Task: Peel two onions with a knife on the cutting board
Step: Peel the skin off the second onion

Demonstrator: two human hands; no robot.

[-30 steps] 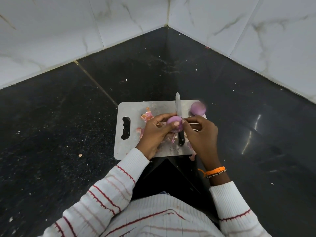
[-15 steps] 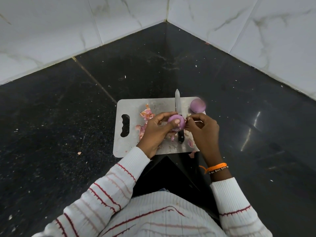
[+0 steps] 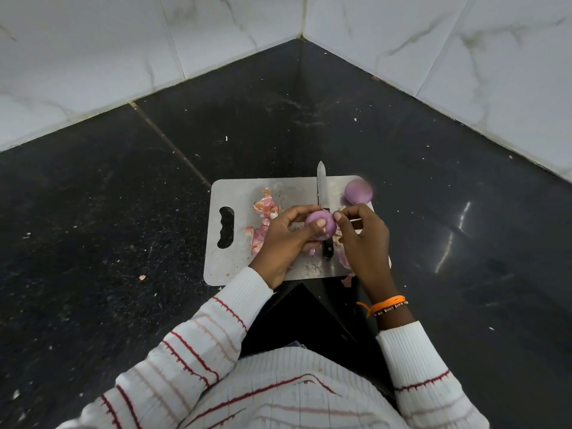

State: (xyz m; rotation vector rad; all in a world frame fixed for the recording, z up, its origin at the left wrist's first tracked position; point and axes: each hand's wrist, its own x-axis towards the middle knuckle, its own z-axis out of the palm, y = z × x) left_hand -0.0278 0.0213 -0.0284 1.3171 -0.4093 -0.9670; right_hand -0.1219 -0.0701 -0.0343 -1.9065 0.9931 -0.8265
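Note:
My left hand (image 3: 283, 239) grips a purple onion (image 3: 322, 224) just above the grey cutting board (image 3: 238, 193). My right hand (image 3: 365, 239) has its fingertips pinched at the onion's right side. Under both hands a knife (image 3: 322, 185) lies flat on the board, blade pointing away and black handle partly hidden. A second purple onion (image 3: 358, 191), peeled, sits at the board's far right corner.
Pink onion skins (image 3: 266, 207) lie scattered on the board left of my hands, and a scrap (image 3: 348, 280) hangs off its near edge. The board rests on a dark stone counter (image 3: 123, 212) in a corner of white marble tiles (image 3: 93, 57).
The hands stay over the board; the left hand has turned the onion slightly and the right fingertips remain pinched at its side. Knife and second onion have not moved.

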